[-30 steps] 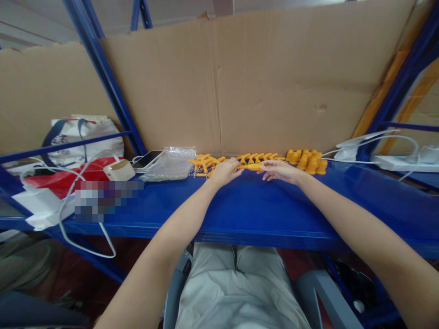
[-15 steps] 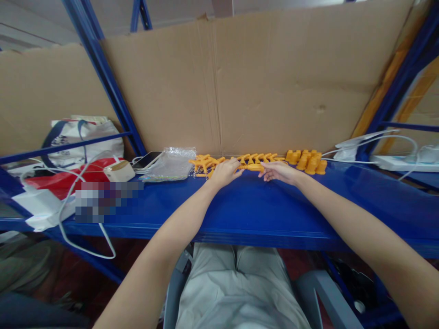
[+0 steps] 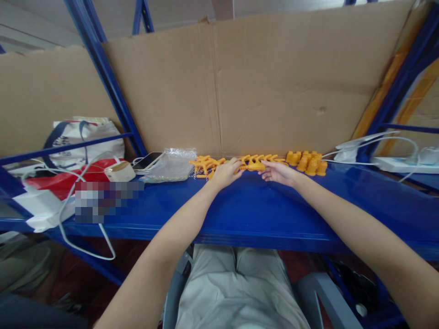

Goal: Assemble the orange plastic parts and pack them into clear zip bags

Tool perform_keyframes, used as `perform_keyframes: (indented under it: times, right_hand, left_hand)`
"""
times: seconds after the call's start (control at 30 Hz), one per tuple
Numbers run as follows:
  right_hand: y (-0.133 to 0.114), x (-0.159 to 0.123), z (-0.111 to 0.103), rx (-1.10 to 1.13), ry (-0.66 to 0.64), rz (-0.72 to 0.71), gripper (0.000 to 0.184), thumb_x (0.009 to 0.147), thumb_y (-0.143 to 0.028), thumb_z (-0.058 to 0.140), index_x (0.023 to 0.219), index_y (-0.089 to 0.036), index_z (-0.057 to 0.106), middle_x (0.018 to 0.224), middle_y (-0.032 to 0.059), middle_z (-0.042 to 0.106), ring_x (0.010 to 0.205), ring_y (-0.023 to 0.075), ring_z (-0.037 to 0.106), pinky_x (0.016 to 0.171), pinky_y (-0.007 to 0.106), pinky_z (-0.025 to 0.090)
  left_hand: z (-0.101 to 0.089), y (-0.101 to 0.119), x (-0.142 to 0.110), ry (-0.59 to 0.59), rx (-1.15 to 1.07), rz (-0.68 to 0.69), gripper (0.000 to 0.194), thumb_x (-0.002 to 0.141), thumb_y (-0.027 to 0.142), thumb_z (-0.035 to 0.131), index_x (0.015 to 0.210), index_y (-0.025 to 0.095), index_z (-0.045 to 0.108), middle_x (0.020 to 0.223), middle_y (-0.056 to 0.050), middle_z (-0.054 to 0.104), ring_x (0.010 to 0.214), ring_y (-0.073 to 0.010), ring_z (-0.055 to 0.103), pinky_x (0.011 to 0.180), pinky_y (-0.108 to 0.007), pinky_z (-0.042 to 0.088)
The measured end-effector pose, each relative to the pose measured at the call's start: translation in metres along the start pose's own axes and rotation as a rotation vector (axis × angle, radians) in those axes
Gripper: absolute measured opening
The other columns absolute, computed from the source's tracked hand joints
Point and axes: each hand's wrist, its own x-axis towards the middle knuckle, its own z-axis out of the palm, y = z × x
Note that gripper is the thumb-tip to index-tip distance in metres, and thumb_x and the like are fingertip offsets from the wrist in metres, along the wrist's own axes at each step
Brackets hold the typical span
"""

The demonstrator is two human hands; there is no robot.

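Between my two hands is an orange-yellow plastic piece (image 3: 255, 167) with a narrow ridged left end and a wider right end, just above the blue shelf. My left hand (image 3: 226, 173) is closed round the narrow end, its fingers partly hiding it. At the wide end, my right hand (image 3: 277, 172) pinches with thumb and fingertips, the other fingers curled below. Behind them lies a row of similar yellow pieces (image 3: 270, 157). To the left of my left hand is a heap of branched yellow pieces (image 3: 206, 162) with small metal chains.
Several yellow cup-shaped parts (image 3: 310, 163) stand right of my right hand. On the left lie a clear plastic bag (image 3: 173, 164), a phone (image 3: 149, 160), a white charger (image 3: 120, 171) and cables. A cardboard sheet (image 3: 260, 82) rises behind the blue shelf (image 3: 254, 210).
My right fingers, more spread a second ago, have drawn in round the wide end of the yellow piece. My left hand stays almost in place.
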Motion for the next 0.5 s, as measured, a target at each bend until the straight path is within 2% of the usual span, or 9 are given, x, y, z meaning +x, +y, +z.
perform_keyframes:
  times: [0.07,0.13,0.2,0.27,0.33,0.4,0.5]
  right_hand:
    - [-0.002,0.004,-0.005,0.072,0.023,-0.058,0.023,0.098,-0.025,0.047,0.080,-0.018,0.059,0.062,0.0003,0.064,0.050,0.0097,0.056,0.053,0.020,0.048]
    - [-0.003,0.009,-0.014,0.093,0.098,-0.142,0.021,0.096,-0.027,0.047,0.079,-0.019,0.057,0.063,0.0004,0.062,0.052,0.0110,0.056,0.056,0.022,0.049]
    - [-0.003,0.017,-0.027,0.075,0.234,-0.252,0.016,0.093,-0.029,0.049,0.081,-0.021,0.054,0.068,0.0014,0.064,0.058,0.0131,0.059,0.059,0.025,0.051]
    - [-0.001,0.025,-0.042,-0.008,0.439,-0.410,0.012,0.087,-0.031,0.058,0.086,-0.022,0.051,0.078,0.0021,0.067,0.066,0.0152,0.063,0.064,0.028,0.052]
    - [0.003,0.032,-0.057,-0.196,0.650,-0.566,0.022,0.080,-0.032,0.066,0.092,-0.023,0.050,0.091,0.0041,0.068,0.075,0.0185,0.065,0.070,0.032,0.053]
    - [0.008,0.036,-0.071,-0.456,0.801,-0.660,0.030,0.077,-0.034,0.068,0.099,-0.022,0.051,0.099,0.0076,0.069,0.084,0.0226,0.066,0.076,0.037,0.053]
    - [0.014,0.037,-0.082,-0.842,0.884,-0.652,0.035,0.080,-0.034,0.064,0.110,-0.019,0.054,0.105,0.0123,0.069,0.090,0.0274,0.066,0.081,0.042,0.050]
  left_hand:
    - [0.000,-0.002,0.000,0.032,-0.063,0.012,0.048,0.092,0.030,0.052,0.139,0.022,0.047,0.147,-0.011,0.047,0.124,-0.0229,0.056,0.097,-0.033,0.050]
    - [0.001,-0.005,-0.001,0.044,-0.100,0.003,0.059,0.091,0.031,0.051,0.148,0.022,0.035,0.157,-0.012,0.033,0.135,-0.0243,0.048,0.104,-0.036,0.047]
    - [0.000,-0.009,-0.002,0.021,-0.092,-0.038,0.061,0.091,0.031,0.050,0.149,0.021,0.034,0.159,-0.012,0.029,0.138,-0.0259,0.044,0.108,-0.038,0.043]
    - [0.000,-0.014,-0.003,-0.030,-0.037,-0.112,0.059,0.090,0.029,0.052,0.146,0.020,0.038,0.159,-0.013,0.030,0.139,-0.0285,0.041,0.111,-0.043,0.040]
    - [-0.001,-0.019,-0.005,-0.096,0.042,-0.216,0.059,0.087,0.029,0.054,0.144,0.020,0.042,0.159,-0.013,0.031,0.141,-0.0314,0.038,0.113,-0.047,0.037]
    - [-0.002,-0.022,-0.006,-0.171,0.111,-0.325,0.061,0.086,0.030,0.056,0.145,0.022,0.042,0.159,-0.013,0.031,0.144,-0.0336,0.032,0.114,-0.051,0.034]
    - [-0.002,-0.024,-0.008,-0.284,0.167,-0.450,0.066,0.086,0.035,0.057,0.147,0.024,0.037,0.160,-0.012,0.029,0.148,-0.0358,0.024,0.115,-0.055,0.029]
